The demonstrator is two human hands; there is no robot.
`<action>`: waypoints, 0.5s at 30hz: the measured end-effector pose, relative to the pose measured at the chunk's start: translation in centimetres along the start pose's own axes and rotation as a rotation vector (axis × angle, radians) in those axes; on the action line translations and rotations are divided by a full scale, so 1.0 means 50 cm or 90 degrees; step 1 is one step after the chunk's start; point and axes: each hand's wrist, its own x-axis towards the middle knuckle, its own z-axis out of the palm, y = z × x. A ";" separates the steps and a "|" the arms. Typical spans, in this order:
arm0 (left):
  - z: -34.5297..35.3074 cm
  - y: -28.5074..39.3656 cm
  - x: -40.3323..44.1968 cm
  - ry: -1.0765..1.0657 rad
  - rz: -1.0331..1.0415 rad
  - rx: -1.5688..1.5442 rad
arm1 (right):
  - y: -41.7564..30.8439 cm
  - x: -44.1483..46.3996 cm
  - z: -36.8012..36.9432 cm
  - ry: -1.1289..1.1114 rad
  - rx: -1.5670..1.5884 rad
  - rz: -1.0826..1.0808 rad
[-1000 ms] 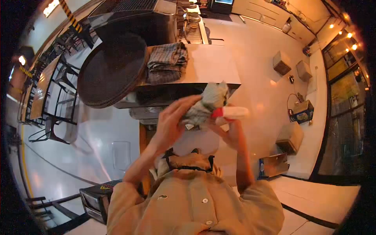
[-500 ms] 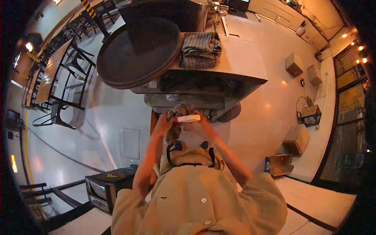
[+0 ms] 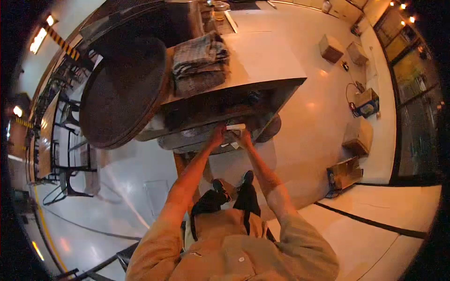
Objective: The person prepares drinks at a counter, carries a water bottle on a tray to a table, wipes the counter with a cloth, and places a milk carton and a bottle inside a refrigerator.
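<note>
Both my hands are stretched forward, under the near edge of a white-topped counter point(image 3: 262, 51). A small white slab-like object point(image 3: 236, 127) spans the gap between them; its kind I cannot make out. My left hand point(image 3: 218, 133) is closed at the object's left end. At its right end my right hand point(image 3: 243, 138) is closed, fingers partly hidden. Another small pale piece point(image 3: 234, 145) shows just below, between the hands. Behind them is a shelf edge point(image 3: 187, 139) in shadow, holding dark items that are too dim to name.
A stack of large round dark trays point(image 3: 122, 93) overhangs the counter's left side. Folded checked cloths point(image 3: 199, 61) lie beside it. Several boxes point(image 3: 358, 136) line the right wall. A long table with chairs point(image 3: 70, 140) stands at left.
My view has turned, and both hands have moved up and forward to the shelf under the counter with the white object. The patterned cloth by my left hand no longer shows there.
</note>
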 end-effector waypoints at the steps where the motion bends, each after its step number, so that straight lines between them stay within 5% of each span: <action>1: 0.030 -0.019 0.022 0.013 0.014 0.009 | 0.046 0.013 0.003 0.020 -0.036 -0.010; 4: 0.172 -0.126 0.085 0.120 0.097 -0.001 | 0.105 0.033 -0.013 0.016 -0.051 0.060; 7: 0.103 -0.055 0.105 0.121 0.141 0.095 | 0.043 0.065 -0.073 -0.042 0.073 0.167; 11: 0.102 -0.035 0.137 0.010 0.072 0.044 | 0.129 0.107 -0.059 0.070 0.183 0.003; 13: 0.104 -0.035 0.148 -0.031 0.043 0.026 | 0.157 0.121 -0.054 0.037 -0.006 -0.007; 15: 0.101 -0.026 0.153 -0.069 0.018 0.008 | 0.172 0.125 -0.064 -0.109 -0.481 0.036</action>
